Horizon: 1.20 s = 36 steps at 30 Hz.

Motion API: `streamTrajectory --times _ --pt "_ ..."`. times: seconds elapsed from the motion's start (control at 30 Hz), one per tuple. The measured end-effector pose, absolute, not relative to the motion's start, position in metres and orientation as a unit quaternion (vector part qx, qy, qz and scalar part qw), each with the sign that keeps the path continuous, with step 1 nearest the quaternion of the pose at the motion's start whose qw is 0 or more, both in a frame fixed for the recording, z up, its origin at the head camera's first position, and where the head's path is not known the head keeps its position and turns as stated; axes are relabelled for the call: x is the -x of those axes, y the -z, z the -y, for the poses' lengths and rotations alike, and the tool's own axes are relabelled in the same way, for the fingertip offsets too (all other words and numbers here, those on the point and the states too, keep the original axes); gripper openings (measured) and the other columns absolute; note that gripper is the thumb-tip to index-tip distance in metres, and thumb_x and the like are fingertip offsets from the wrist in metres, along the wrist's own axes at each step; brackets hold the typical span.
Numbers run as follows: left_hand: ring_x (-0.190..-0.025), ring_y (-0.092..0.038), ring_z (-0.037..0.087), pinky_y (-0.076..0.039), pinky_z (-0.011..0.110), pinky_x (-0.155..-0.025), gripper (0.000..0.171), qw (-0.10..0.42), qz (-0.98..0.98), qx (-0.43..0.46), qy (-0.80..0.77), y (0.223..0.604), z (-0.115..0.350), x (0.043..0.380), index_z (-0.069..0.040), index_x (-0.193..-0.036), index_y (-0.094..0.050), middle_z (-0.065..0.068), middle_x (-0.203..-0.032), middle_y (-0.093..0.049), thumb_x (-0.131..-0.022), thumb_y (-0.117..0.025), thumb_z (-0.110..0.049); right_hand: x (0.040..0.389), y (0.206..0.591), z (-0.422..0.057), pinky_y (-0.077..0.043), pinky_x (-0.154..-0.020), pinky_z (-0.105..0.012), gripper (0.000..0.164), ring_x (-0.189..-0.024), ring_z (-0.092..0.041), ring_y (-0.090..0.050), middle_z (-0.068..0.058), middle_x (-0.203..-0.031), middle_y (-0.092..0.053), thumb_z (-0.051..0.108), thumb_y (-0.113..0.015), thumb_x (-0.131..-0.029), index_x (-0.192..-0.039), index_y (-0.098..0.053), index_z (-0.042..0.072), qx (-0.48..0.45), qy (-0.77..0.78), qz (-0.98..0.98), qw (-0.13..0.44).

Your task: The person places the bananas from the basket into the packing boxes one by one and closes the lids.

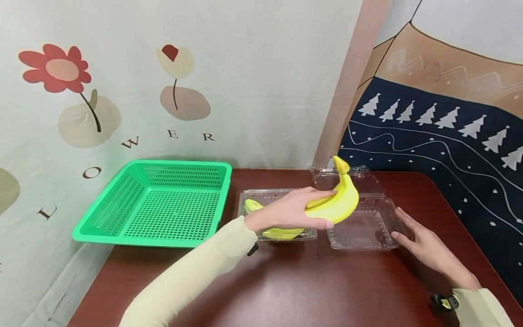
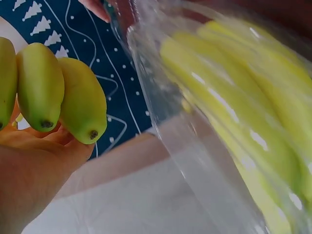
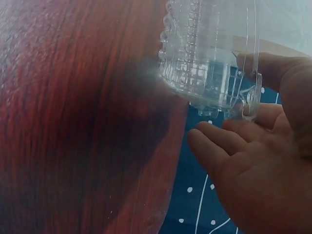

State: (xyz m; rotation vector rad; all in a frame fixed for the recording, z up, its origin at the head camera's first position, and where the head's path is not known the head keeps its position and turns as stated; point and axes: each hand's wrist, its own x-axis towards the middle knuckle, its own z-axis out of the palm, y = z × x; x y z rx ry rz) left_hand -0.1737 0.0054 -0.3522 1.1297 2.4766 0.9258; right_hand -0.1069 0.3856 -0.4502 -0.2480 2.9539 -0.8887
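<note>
My left hand (image 1: 288,210) grips a bunch of yellow bananas (image 1: 346,202), stem end up, above the gap between two clear plastic boxes. Greenish tips of the bunch (image 2: 41,90) show in the left wrist view. Under that hand is a closed clear box (image 1: 263,196) with more bananas (image 2: 234,102) inside, partly hidden by the arm. To its right lies an open clear clamshell box (image 1: 363,227), its lid (image 1: 363,181) folded back toward the wall. My right hand (image 1: 425,245) is at this box's right edge, fingers extended, with the thumb (image 3: 273,68) against the rim.
A green perforated plastic basket (image 1: 222,204) stands at the left of the dark red table (image 1: 294,286). Behind the table hangs a pale cloth with flowers (image 1: 261,91); a dark blue one with white trees (image 1: 441,150) hangs at the right.
</note>
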Motion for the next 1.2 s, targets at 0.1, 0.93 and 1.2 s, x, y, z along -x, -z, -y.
streamTrajectory --times 0.1,0.93,1.2 --pt "-0.11 -0.049 0.009 -0.049 0.029 -0.081 0.08 0.142 -0.849 -0.391 -0.325 0.354 -0.017 0.172 -0.037 -0.158 -0.045 -0.013 -0.125 -0.056 -0.086 -0.068 -0.064 0.107 0.45 -0.385 -0.032 -0.103 -0.076 0.083 -0.141 -0.061 -0.031 -0.033 -0.165 -0.018 0.034 -0.063 -0.104 -0.162 -0.018 -0.005 0.075 0.292 -0.953 0.034" --pt "-0.123 -0.049 0.003 -0.045 0.028 -0.098 0.076 0.159 -0.842 -0.406 -0.317 0.379 -0.075 0.177 -0.033 -0.158 -0.045 -0.019 -0.146 -0.056 -0.09 -0.064 -0.06 0.106 0.451 -0.386 -0.036 -0.102 -0.074 0.085 -0.14 -0.061 -0.032 -0.034 -0.164 -0.017 0.034 -0.063 -0.104 -0.162 -0.016 -0.006 0.072 0.295 -0.952 0.045" --pt "-0.117 -0.05 0.001 -0.045 0.024 -0.093 0.075 0.165 -0.844 -0.403 -0.313 0.389 -0.089 0.178 -0.034 -0.158 -0.045 -0.019 -0.141 -0.059 -0.091 -0.063 -0.06 0.108 0.451 -0.386 -0.037 -0.102 -0.073 0.085 -0.141 -0.061 -0.031 -0.034 -0.165 -0.016 0.035 -0.063 -0.105 -0.162 -0.015 -0.006 0.066 0.291 -0.953 0.053"
